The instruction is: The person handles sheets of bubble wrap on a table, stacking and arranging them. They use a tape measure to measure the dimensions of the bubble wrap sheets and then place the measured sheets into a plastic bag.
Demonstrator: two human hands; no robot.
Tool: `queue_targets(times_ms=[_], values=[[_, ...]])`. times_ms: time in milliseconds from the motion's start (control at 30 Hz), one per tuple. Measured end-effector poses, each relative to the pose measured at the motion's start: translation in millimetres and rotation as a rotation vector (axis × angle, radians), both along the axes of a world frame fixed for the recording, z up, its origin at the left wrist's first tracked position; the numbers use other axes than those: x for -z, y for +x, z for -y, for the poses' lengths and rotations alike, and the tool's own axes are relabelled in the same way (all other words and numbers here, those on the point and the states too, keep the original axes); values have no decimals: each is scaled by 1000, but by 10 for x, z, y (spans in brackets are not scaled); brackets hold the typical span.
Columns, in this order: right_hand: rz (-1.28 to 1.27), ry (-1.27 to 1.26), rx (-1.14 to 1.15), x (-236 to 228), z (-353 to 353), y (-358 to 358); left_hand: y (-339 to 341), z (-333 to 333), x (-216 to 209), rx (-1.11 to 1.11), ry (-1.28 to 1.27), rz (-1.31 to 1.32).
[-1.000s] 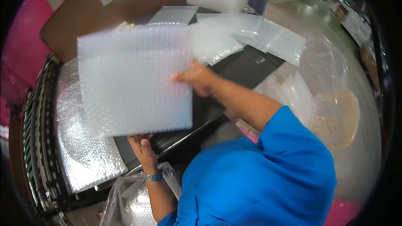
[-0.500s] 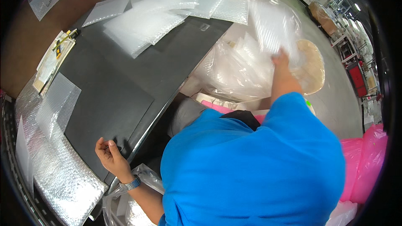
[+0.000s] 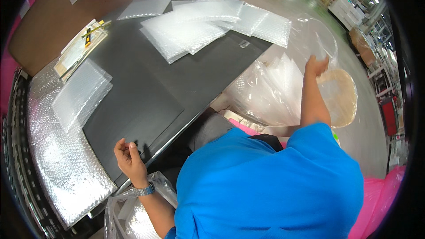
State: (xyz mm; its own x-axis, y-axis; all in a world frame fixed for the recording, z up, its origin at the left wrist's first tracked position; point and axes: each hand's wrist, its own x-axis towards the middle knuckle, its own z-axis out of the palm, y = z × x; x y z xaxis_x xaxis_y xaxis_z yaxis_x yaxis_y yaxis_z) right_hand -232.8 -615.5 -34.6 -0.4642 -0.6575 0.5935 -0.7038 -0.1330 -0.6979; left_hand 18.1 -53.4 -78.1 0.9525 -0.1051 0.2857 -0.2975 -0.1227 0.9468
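My right hand [image 3: 317, 65] reaches into the big clear plastic bag [image 3: 283, 93] just beyond the right edge of the black table [image 3: 177, 88], fingers among the bubble pouches [image 3: 283, 73] inside; whether they grip one, I cannot tell. I'd best pinch a single pouch by its top edge. My left hand [image 3: 128, 159], loosely curled and holding nothing, rests at the table's near edge.
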Motion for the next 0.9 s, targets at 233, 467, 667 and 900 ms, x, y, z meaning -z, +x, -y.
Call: queue_targets(times_ms=[233, 467, 667, 900], values=[[-167, -313, -1460, -607, -1271, 1990, -40, 81, -78, -84, 116, 73], [-170, 288, -2114, -113, -2939, 3575, -39, 84, -70, -164, 205, 59], [-111, 235, -2007, 345, -3312, 4261, -76, 113, -42, -206, 300, 89], [-435, 196, -2149, 240, -3276, 4187, -42, 199, -63, -231, 517, 270]])
